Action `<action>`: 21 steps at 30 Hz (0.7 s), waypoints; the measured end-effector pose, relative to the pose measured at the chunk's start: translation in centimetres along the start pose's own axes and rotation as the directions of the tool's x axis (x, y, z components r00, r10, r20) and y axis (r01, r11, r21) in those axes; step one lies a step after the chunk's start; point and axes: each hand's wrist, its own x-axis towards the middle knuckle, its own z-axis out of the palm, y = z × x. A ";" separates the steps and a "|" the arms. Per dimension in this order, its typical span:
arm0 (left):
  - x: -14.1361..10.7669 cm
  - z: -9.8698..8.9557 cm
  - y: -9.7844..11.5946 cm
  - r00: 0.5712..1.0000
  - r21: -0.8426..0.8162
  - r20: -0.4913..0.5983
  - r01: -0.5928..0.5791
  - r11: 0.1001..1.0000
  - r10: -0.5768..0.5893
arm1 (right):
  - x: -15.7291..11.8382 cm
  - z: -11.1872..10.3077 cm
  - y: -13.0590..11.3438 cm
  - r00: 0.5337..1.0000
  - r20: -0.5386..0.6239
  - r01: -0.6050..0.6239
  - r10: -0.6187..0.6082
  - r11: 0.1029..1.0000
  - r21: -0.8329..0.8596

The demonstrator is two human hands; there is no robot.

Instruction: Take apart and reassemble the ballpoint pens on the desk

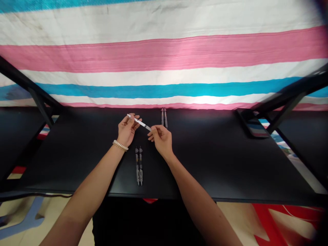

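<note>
The work surface is a black table (pixel 210 160), with its far edge directly behind the hands and its near edge toward the wearer; a striped pink, white and blue tarpaulin (pixel 164 58) hangs beyond it. Wide open surface extends to the right of the hands, with less but still ample room to their left. Black metal frame braces (pixel 287 92) rise at both sides. The left hand (pixel 126 130), wearing a beaded bracelet (pixel 120 145) at the wrist, is raised above the table near its centre. Its thumb and fingers (pixel 130 119) are closed in a pinch on a slim white pen (pixel 140 123). The right hand (pixel 162 140) is just beside it, with its fingers curled and fingertips (pixel 153 129) at the pen's lower right end; whether they grip the pen or only touch it cannot be determined. The pen is held above the table, its long axis nearly level and running from upper left to lower right between the hands. Two dark pens (pixel 138 166) lie side by side below the hands, pointing toward the wearer, and two more (pixel 164 118) lie parallel at the far edge.
</note>
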 end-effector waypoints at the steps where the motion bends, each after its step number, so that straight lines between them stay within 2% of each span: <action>1: 0.0 0.0 0.0 1.000 -0.008 0.003 -0.003 1.000 0.003 | 0.0 0.0 0.0 1.000 -0.005 0.019 -0.019 1.000 0.005; 4: -0.1 0.0 0.0 1.000 -0.017 -0.001 -0.001 1.000 0.001 | 0.0 0.0 0.2 0.998 0.030 0.054 -0.053 0.998 -0.032; 7: -0.1 -0.1 0.0 1.000 0.000 0.014 0.010 1.000 -0.010 | -0.1 0.0 0.4 0.996 0.086 -0.007 0.015 0.996 -0.089; 9: -0.1 -0.1 0.0 1.000 0.003 0.012 0.001 1.000 -0.001 | -0.2 0.0 0.5 0.998 0.059 0.000 0.006 0.995 -0.103; 12: 0.0 -0.1 -0.1 1.000 0.002 -0.012 -0.015 1.000 0.015 | -0.2 0.0 0.5 0.996 0.049 0.077 -0.070 0.986 -0.147; 15: 0.0 -0.1 -0.1 1.000 0.012 -0.015 -0.011 1.000 0.011 | -0.3 0.0 0.3 0.992 0.118 0.054 -0.032 0.981 -0.187; 19: 0.0 0.0 0.0 1.000 0.013 -0.018 -0.020 1.000 0.020 | -0.3 0.0 0.2 0.995 0.071 0.087 -0.075 0.979 -0.187; 21: 0.0 0.0 0.0 1.000 0.018 -0.015 -0.012 1.000 0.012 | -0.2 0.0 0.3 0.995 0.094 0.063 -0.045 0.977 -0.206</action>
